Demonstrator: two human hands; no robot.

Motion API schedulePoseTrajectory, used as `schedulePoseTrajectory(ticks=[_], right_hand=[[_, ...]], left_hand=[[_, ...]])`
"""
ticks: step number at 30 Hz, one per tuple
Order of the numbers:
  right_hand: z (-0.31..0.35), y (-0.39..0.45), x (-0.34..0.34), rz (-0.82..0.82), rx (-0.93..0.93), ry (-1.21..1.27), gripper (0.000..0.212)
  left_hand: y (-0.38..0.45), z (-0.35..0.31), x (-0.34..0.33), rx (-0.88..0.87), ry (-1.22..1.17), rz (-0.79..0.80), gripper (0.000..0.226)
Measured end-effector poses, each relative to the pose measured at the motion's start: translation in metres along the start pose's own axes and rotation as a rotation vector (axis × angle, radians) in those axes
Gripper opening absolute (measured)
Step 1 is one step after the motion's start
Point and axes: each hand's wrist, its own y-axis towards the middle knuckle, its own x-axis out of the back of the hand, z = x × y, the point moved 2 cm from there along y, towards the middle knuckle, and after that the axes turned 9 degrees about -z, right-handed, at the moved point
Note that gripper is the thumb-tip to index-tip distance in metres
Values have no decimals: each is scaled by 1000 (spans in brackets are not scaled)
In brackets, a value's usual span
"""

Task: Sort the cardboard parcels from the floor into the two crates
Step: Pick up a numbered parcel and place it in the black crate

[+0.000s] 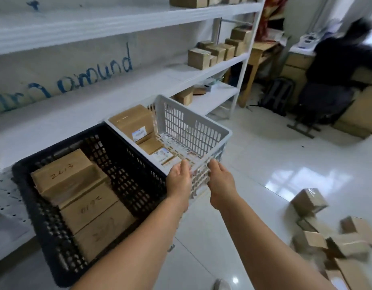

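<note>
A shiny white tile floor (275, 155) fills the room. Long white shelves (122, 19) run along the wall, with small brown boxes (217, 51) on them. Blue writing (97, 75) on the wall behind is hard to read. A person in dark clothes (339, 65) sits far off by a desk.

The black crate (43, 243) holds big parcels (76, 197) with pencil numbers; one looks like 2613. The white crate (191, 124) beside it touches it and holds parcels with white labels (139, 133), too small to read. More parcels (335, 237) lie in a heap on the floor.

The left hand (179, 180) and right hand (221, 183) are at the white crate's near wall, fingers bent over its edge.
</note>
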Motion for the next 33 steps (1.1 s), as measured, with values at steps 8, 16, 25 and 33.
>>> schedulePoseTrajectory(ticks=[8,16,25,33], right_hand=[[0,43,133,-225,-89,67,28],[-5,100,273,-404,-214,209,28],[-10,143,398,-595,-265,259,28],[-20,175,468,-748,-302,408,28]], left_hand=[[-37,39,-128,28,114,190,28],[-89,80,-260,62,286,361,28],[-128,109,-381,78,367,492,26],[-141,139,-462,127,465,633,23]])
